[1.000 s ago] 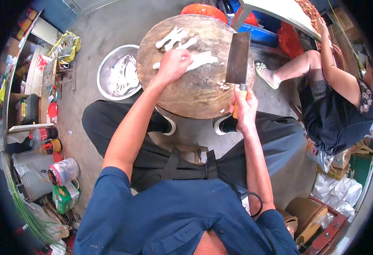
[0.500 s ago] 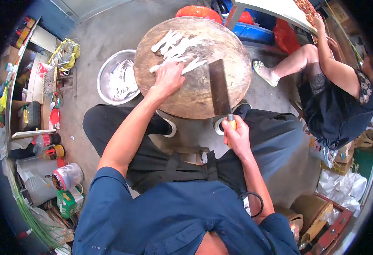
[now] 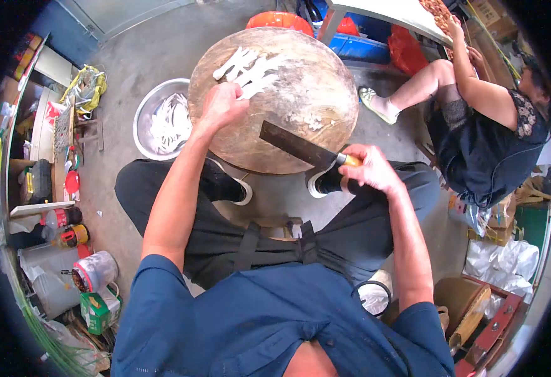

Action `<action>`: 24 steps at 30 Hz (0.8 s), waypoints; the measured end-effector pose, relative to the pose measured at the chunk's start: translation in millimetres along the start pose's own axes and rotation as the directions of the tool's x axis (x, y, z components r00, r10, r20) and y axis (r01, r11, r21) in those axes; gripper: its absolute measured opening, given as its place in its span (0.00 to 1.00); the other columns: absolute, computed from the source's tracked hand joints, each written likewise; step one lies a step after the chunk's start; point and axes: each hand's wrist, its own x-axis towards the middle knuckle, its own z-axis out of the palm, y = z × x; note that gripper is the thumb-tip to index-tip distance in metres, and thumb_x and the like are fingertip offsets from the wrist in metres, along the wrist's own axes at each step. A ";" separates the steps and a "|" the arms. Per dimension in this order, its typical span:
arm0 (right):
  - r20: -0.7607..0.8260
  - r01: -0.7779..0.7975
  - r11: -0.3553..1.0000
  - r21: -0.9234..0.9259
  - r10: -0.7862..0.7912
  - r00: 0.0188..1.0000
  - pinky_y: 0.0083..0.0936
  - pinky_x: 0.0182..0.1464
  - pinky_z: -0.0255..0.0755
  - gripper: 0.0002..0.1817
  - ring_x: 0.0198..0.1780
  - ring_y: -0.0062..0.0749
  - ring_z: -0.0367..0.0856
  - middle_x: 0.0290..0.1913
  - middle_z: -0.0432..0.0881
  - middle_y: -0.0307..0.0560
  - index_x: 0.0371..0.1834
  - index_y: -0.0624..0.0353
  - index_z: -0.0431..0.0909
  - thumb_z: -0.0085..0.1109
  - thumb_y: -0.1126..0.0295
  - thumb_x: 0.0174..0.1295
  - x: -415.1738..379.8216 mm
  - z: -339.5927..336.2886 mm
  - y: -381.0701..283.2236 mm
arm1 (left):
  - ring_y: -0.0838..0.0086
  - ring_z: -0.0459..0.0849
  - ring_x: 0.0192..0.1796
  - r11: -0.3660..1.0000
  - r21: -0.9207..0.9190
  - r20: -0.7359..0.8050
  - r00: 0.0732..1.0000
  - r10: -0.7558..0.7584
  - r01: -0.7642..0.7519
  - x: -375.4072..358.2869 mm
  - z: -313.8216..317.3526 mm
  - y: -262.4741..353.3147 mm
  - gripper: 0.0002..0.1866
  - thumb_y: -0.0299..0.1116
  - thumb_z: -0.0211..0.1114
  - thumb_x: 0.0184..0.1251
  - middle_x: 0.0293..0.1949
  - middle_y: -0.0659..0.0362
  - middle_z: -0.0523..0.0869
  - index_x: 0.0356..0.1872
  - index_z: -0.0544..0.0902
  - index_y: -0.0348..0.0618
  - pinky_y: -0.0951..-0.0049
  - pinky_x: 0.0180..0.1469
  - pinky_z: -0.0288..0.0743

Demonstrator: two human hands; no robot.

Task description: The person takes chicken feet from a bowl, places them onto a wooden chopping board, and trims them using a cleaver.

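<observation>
My left hand [image 3: 224, 105] is closed at the left side of the round wooden chopping block [image 3: 250, 141], touching the near end of a pile of long white food pieces [image 3: 250, 68]. Its fingertips are hidden, so what it grips does not show. In my right hand [image 3: 371, 167] is a cleaver [image 3: 297, 144], held by its yellow handle. The dark blade slants up to the left, over the block's near edge. Small white scraps [image 3: 313, 119] lie on the right part of the block.
A metal basin [image 3: 142, 129] with more white pieces stands left of the block. At the right, a seated person [image 3: 476, 119] reaches to a white table [image 3: 388, 16] holding reddish-brown items. Shelves with jars and boxes [image 3: 103, 308] line the left; a wooden stool [image 3: 90, 129] stands there.
The cleaver has swung from nearly upright to slanting left, its blade lower on the block. My left hand has shifted up and left. White scraps now lie right of it. The view has shifted slightly.
</observation>
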 end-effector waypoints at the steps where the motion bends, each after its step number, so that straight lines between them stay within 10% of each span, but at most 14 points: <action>1: -0.002 0.018 0.999 -0.033 -0.018 1.000 0.19 0.22 0.69 0.12 0.20 0.16 0.74 0.25 0.80 0.35 0.41 0.62 0.84 0.68 0.69 0.54 10.1 -9.2 4.4 | 0.53 0.87 0.40 1.000 -0.018 -0.024 1.000 0.008 -0.009 -1.2 -5.5 -2.9 0.14 0.36 0.64 0.50 0.34 0.43 0.87 0.33 0.87 0.38 0.57 0.43 0.78; 24: -0.435 0.170 0.891 0.420 0.034 0.900 0.14 0.18 0.63 0.12 0.16 0.13 0.69 0.22 0.77 0.33 0.43 0.65 0.79 0.68 0.70 0.61 32.0 55.1 15.9 | 0.52 0.83 0.42 0.967 -0.101 0.035 0.971 0.237 -0.233 -55.1 48.8 6.5 0.07 0.31 0.62 0.55 0.34 0.49 0.83 0.34 0.80 0.42 0.56 0.44 0.74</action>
